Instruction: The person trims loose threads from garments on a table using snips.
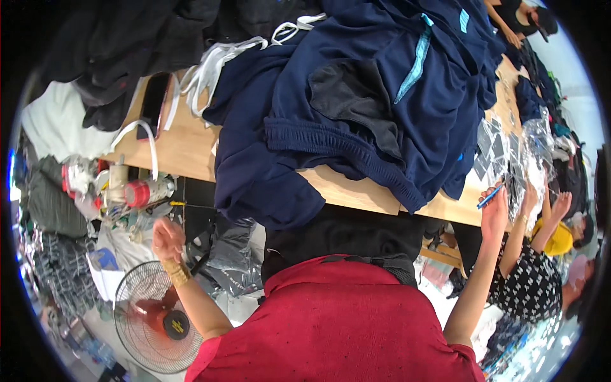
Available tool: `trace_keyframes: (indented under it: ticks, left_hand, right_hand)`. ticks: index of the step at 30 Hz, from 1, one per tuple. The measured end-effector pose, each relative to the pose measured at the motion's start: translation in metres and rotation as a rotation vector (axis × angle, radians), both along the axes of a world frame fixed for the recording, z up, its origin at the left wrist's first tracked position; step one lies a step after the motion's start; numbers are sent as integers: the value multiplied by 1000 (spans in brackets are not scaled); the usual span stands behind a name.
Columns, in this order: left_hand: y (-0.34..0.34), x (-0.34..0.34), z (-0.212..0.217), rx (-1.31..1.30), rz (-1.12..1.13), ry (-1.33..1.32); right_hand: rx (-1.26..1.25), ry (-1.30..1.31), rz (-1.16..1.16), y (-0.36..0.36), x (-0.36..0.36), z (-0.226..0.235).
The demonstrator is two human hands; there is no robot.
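Observation:
Navy garments (363, 38) lie heaped on the wooden table in front of me, showing a gathered elastic waistband (331, 143) and a dark grey pocket piece (353, 95). A light blue strip (415, 67) lies on the cloth. My right hand (494, 219) is raised at the table's right front edge, closed around a slim blue tool (489, 197) whose exact kind I cannot make out. Away from the garments, my left hand (168, 240) hangs in the air left of the table front, fingers curled in with nothing visible in them.
A standing fan (156, 318) is at lower left, under my left forearm. Black garments (146, 38), white cords (213, 67) and a phone (153, 105) occupy the table's left. Clear plastic bags (538, 143) lie at right, where other people (528, 280) work close by.

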State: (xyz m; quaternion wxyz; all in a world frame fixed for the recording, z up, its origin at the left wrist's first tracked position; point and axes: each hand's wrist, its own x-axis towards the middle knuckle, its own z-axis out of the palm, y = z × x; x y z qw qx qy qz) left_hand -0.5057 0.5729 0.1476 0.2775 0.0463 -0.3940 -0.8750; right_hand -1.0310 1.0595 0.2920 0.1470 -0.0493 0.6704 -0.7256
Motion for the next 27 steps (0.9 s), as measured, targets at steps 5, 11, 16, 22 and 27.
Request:
trace_keyframes:
  ticks: [5,11,16,22,27]
  left_hand:
    - [55,-158,107,-71,-545,-98]
    - [143,-262,89,-172,-346,-580]
    - [154,-283,85,-48,-452,-563]
    - [148,-296,83,415,-471,-520]
    - [144,-263,107,-102,-353,-832]
  right_hand:
    - [592,254,181,-79,33,16]
    - [773,668,443,-123,105,-32]
    - [710,732,409,-121,105,-41]
    - [871,876,443,-111,109,-69]
    - [597,559,763,-82,120,-36]
